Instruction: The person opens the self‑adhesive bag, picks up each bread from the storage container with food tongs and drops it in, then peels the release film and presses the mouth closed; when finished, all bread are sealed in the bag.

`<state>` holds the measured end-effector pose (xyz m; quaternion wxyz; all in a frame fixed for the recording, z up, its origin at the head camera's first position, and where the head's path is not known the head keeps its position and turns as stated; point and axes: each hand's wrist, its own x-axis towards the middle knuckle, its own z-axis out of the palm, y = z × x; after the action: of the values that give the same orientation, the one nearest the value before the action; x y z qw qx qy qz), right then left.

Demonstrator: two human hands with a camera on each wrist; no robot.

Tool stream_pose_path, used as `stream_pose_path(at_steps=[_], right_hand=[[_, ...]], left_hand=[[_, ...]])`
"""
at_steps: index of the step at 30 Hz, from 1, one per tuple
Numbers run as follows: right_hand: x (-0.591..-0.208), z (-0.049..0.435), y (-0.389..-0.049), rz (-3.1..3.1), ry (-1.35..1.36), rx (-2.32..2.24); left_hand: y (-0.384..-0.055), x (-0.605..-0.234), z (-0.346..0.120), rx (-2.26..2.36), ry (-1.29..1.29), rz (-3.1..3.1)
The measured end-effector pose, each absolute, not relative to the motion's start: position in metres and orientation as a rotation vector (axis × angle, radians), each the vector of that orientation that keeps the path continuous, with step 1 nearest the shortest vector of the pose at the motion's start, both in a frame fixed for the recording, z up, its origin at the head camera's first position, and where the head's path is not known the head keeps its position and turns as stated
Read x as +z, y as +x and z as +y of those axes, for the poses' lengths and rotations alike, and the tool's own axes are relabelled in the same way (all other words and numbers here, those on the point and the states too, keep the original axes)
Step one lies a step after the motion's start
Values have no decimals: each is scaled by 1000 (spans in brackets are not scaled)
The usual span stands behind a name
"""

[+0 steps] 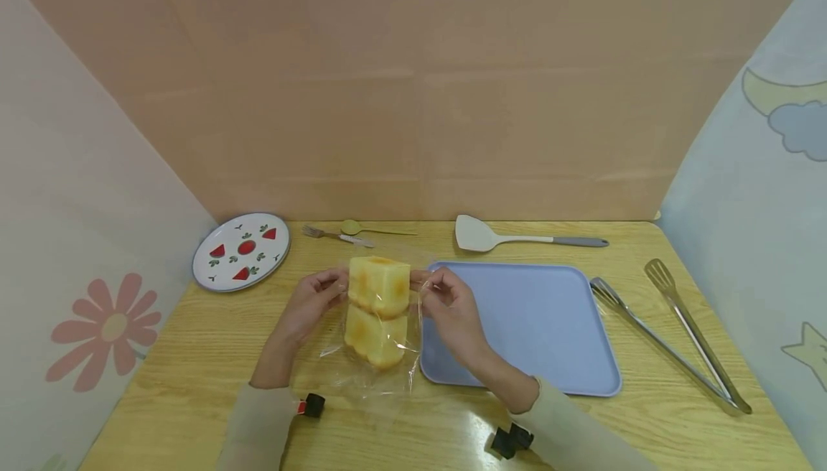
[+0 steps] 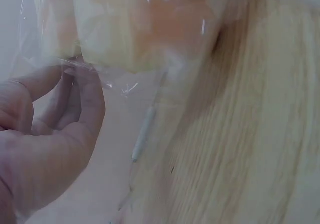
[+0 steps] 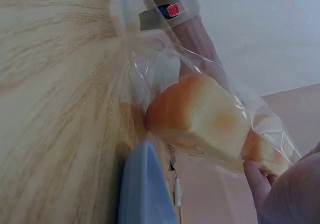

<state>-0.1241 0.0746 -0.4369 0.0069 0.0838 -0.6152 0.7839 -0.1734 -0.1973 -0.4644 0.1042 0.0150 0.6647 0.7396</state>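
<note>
Two pieces of golden bread (image 1: 377,313) sit one above the other inside a clear plastic bag (image 1: 412,356), held up over the table. On its left edge my left hand (image 1: 309,307) pinches the film between thumb and fingers. The left wrist view shows those fingertips right at the bag's edge beside the bread (image 2: 110,39). Opposite it, my right hand (image 1: 456,315) pinches the bag's right edge near the upper bread. In the right wrist view the bread (image 3: 200,116) hangs beside the tray's rim, with the right hand (image 3: 292,191) at lower right.
A blue tray (image 1: 530,327) lies right of the bag. Metal tongs (image 1: 685,316) rest beyond it, spread apart. Along the back are a white spatula (image 1: 477,234), a fork (image 1: 323,232), a yellow-green spoon (image 1: 352,227) and a strawberry-patterned plate (image 1: 222,270). Walls bound the table's back and sides.
</note>
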Motion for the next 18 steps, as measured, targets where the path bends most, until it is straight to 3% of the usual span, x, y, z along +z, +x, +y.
stream_pose_path(at_steps=[11,18], right_hand=[[-434,77,-124,-1962,281,2464],[-427,84,-128,-2116,379,2122]], left_hand=[[-173,-463,-193,2088,55,2171],[-168,-452,-184,2218,217,2350]])
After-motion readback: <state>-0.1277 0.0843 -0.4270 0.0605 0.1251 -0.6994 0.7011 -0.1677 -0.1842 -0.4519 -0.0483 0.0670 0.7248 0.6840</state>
